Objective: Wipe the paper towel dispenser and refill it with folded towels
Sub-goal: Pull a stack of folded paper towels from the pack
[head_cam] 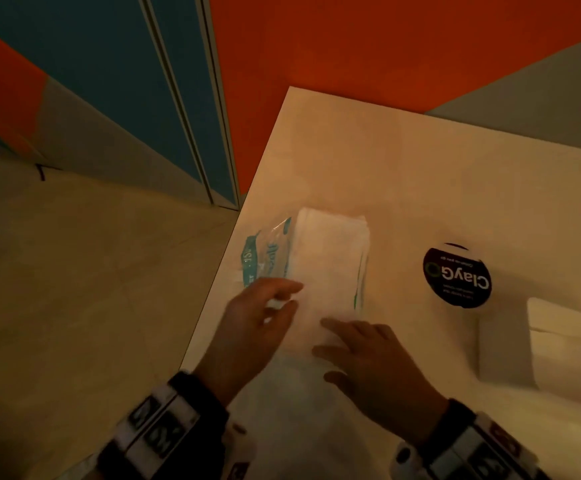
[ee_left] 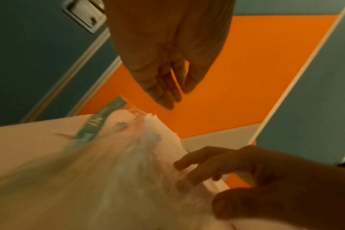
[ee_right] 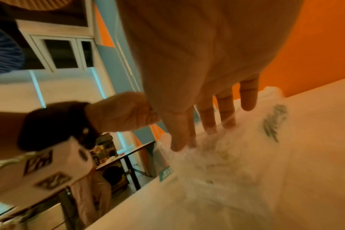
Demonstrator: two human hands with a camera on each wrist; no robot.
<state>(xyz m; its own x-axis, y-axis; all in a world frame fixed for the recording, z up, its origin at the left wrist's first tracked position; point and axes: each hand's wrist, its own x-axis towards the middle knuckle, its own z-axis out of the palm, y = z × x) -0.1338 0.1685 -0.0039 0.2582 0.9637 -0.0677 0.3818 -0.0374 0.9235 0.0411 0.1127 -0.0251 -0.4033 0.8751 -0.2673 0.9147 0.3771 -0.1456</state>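
I have both hands over the stack of white folded paper towels [head_cam: 330, 258] lying half out of its clear plastic wrapper with teal print [head_cam: 265, 258] on the pale cream tabletop [head_cam: 403, 174]. My left hand [head_cam: 258, 327] hangs just over the near left corner of the stack, fingers loose and spread, holding nothing; whether the fingertips touch the wrapper I cannot tell. My right hand [head_cam: 368, 362] lies flat beside it, fingers straight and wide, resting on the crinkled wrapper at the near end of the stack. Beyond my right hand and further right stands a round black lid or label [head_cam: 457, 276] reading "ClayG", upside down to me, the smaller lines too small to read. Right of that hand sits a white boxy thing [head_cam: 566, 344], cut off by the frame edge. The teal lettering on the wrapper is too blurred to read. Beyond the fingers, orange and blue wall panels [head_cam: 368, 46] close off the tabletop's far edge.
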